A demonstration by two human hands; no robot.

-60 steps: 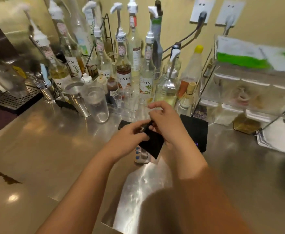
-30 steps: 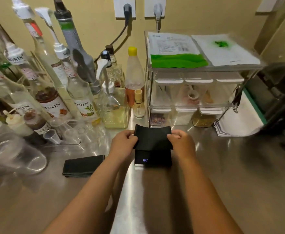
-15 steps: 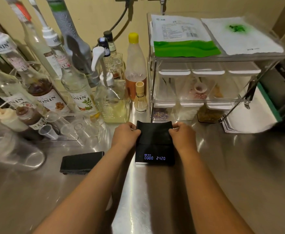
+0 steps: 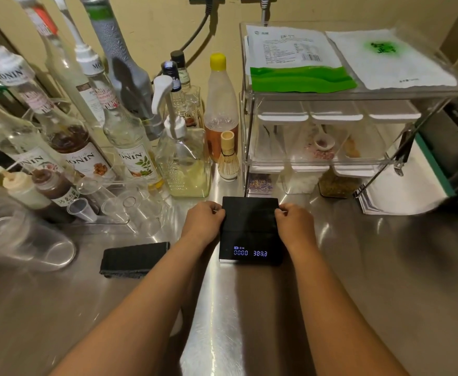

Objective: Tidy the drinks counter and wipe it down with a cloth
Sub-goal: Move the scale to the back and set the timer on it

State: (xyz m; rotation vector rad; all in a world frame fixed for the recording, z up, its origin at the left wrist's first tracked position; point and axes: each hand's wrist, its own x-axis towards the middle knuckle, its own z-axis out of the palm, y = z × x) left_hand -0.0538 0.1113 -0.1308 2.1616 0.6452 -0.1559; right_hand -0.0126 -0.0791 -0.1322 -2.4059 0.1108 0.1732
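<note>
A black digital scale (image 4: 251,248) with a lit blue display sits on the steel counter (image 4: 371,280) in front of the clear rack. A black mat (image 4: 249,217) lies flat on top of the scale. My left hand (image 4: 203,222) pinches the mat's left edge and my right hand (image 4: 294,223) pinches its right edge, both pressing it down. A second black pad (image 4: 134,258) lies on the counter to the left of my left forearm.
Syrup bottles with pumps (image 4: 130,147) crowd the back left, with small clear measuring cups (image 4: 130,207) and a large plastic cup (image 4: 19,240) lying before them. A bamboo whisk (image 4: 227,158) stands by a clear tiered rack (image 4: 331,126) holding sachets and tubs. Papers (image 4: 401,196) lie at right.
Both hands carried the black mat from mid-air over to the scale and laid it flat on top. The scale's display lit up and its reading changed. The view moved closer.
</note>
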